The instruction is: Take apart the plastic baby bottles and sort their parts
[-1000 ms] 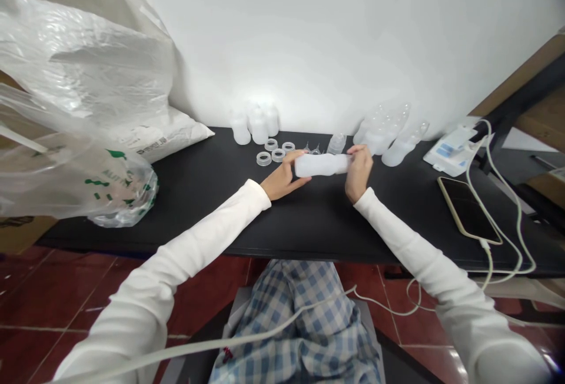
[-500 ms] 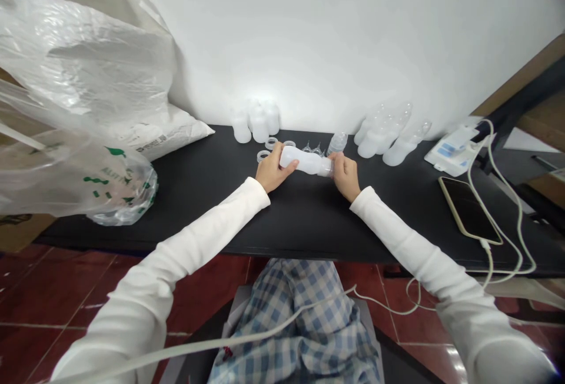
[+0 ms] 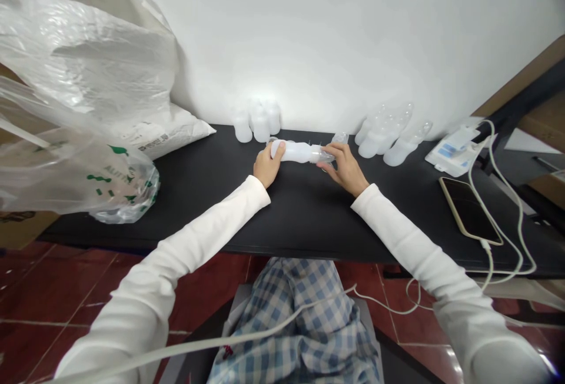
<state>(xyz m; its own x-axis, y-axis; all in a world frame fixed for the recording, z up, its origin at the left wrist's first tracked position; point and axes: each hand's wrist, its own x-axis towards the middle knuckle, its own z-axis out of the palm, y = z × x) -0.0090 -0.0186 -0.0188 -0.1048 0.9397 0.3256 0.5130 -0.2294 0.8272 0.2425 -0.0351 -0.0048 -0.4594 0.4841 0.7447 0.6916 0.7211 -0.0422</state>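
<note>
The left hand [image 3: 267,165] is curving around the base of a frosted plastic bottle [image 3: 296,152] near the desk's [image 3: 309,219] far edge, the right hand [image 3: 346,169] is pinching its neck; it seems light, stiff and slippery, so holding the body seems safest.

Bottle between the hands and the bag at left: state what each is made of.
The milky bottle looks like matte, translucent plastic, as light glows through it; the exact plastic cannot be told. The clear bag looks like thin, glossy plastic film, given its creases and shine.
</note>
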